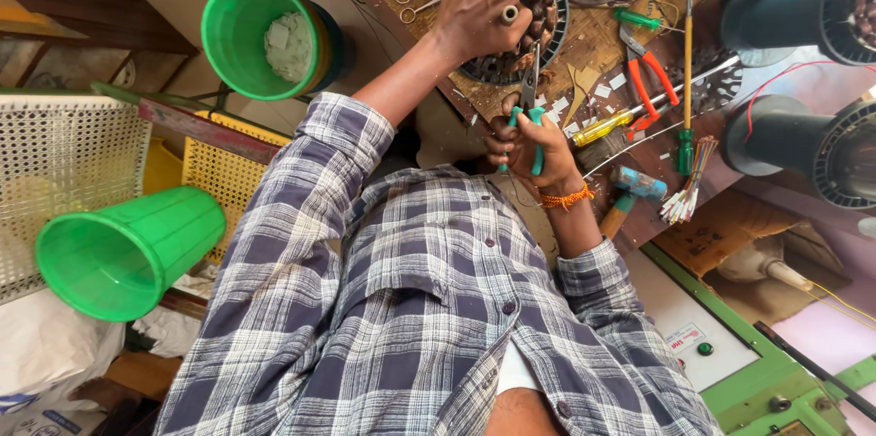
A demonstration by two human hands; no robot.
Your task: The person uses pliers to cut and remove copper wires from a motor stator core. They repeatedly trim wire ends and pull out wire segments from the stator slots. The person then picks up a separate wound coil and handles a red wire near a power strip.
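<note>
Head view: pliers (532,117) gripped in right hand (534,140).

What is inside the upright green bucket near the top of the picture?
The upright green bucket holds a heap of small white pieces, resting against its far wall. The near rim hides the rest of the bottom, so anything lying there cannot be seen.

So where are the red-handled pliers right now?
The red-handled pliers lie on the wooden bench, upper right of the head view, between the yellow-handled screwdriver and a green-tipped stick.
</note>
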